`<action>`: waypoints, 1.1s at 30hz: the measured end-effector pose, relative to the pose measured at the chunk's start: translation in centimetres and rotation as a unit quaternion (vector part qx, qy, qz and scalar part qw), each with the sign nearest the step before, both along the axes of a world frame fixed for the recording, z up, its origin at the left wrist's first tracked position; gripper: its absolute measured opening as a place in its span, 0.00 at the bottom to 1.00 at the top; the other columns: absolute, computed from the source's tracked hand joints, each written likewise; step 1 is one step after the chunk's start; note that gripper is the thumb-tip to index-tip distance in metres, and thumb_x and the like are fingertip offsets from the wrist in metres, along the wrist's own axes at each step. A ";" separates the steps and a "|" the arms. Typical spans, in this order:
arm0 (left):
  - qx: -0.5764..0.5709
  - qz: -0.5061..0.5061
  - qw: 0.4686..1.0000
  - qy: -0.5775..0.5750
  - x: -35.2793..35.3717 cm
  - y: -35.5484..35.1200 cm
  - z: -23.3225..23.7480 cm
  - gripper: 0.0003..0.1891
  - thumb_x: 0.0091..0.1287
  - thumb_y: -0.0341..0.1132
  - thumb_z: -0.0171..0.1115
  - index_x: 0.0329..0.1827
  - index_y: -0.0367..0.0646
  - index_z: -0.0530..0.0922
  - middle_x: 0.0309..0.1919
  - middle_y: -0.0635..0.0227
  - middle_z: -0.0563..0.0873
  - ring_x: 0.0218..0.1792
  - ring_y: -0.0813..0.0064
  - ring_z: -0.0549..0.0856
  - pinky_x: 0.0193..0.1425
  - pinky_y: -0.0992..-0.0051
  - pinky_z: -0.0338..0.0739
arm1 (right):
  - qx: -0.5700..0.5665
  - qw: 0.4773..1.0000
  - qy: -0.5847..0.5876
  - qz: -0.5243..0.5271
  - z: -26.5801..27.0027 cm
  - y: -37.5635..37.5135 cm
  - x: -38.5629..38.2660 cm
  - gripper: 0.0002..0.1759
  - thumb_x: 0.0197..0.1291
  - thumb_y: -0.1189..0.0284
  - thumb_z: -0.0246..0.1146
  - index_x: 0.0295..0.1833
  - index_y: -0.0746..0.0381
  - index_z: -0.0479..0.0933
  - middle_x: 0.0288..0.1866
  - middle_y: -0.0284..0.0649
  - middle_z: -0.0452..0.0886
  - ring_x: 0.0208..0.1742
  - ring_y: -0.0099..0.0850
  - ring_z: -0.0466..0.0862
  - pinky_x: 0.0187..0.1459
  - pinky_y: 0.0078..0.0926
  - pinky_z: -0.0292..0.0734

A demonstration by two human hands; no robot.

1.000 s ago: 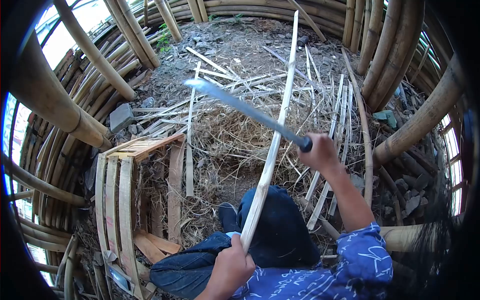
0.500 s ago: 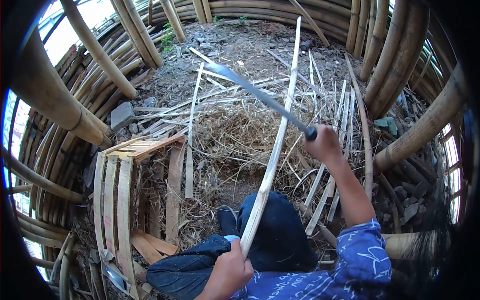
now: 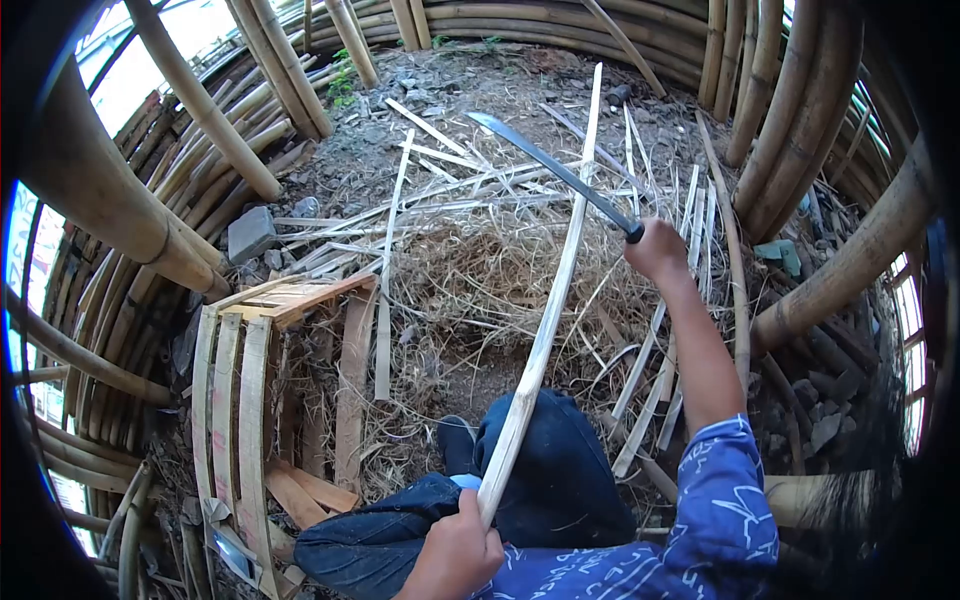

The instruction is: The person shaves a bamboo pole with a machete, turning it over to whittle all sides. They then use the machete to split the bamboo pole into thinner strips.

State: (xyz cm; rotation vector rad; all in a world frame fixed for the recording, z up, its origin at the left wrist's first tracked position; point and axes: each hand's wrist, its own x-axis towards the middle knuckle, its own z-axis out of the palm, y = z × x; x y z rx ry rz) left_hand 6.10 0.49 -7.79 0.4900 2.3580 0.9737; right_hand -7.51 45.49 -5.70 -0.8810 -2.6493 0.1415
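A long pale bamboo strip runs from my lap up and away over the ground, passing over my bent knee. Its near end is gripped by my left hand, fingers wrapped round it. My right hand is closed on the black handle of a long-bladed knife. The blade points up and to the left and crosses the strip near its upper part; whether the two touch, I cannot tell. Dry shavings cover the ground beneath.
A wooden slatted crate stands at the left, with a grey block beyond it. Loose strips lie across the ground. Thick bamboo poles lean in on both sides, and a stack of bamboo lines the back.
My right hand has moved slightly up and to the right with the knife. The strip's far end has dropped a little, while my left hand keeps its hold.
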 end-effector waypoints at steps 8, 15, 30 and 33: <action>0.006 -0.017 0.996 -0.083 -2.8 2.1 7.7 0.24 0.59 0.22 0.48 0.58 0.19 0.58 0.20 0.35 0.78 0.26 0.36 0.81 0.26 0.49 0.75 | -0.057 0.980 0.033 0.190 0.5 -6.7 4.1 0.07 0.55 0.72 0.60 0.26 0.61 0.78 0.19 0.40 0.80 0.23 0.32 0.84 0.26 0.26 0.80; 0.037 -0.026 0.999 -0.007 -2.3 2.5 10.2 0.26 0.60 0.22 0.48 0.60 0.15 0.56 0.19 0.36 0.78 0.25 0.37 0.81 0.25 0.50 0.75 | -0.195 0.980 0.029 -0.028 -2.8 2.4 -1.2 0.11 0.54 0.66 0.60 0.30 0.63 0.82 0.28 0.50 0.85 0.31 0.44 0.87 0.39 0.41 0.83; 0.070 -0.011 0.991 -0.116 -2.4 1.9 8.6 0.25 0.59 0.22 0.48 0.59 0.17 0.57 0.20 0.35 0.78 0.26 0.36 0.80 0.26 0.49 0.73 | -0.004 0.967 0.116 0.225 -1.2 -6.1 1.4 0.05 0.48 0.73 0.61 0.23 0.60 0.75 0.17 0.38 0.79 0.15 0.29 0.79 0.21 0.28 0.77; 0.039 -0.027 0.997 -0.065 -2.3 1.6 9.7 0.24 0.59 0.23 0.48 0.58 0.18 0.59 0.20 0.36 0.78 0.27 0.36 0.80 0.28 0.48 0.74 | -0.107 0.985 0.080 0.109 -1.8 -1.4 -1.9 0.09 0.55 0.72 0.56 0.23 0.62 0.73 0.16 0.39 0.75 0.15 0.26 0.74 0.16 0.29 0.72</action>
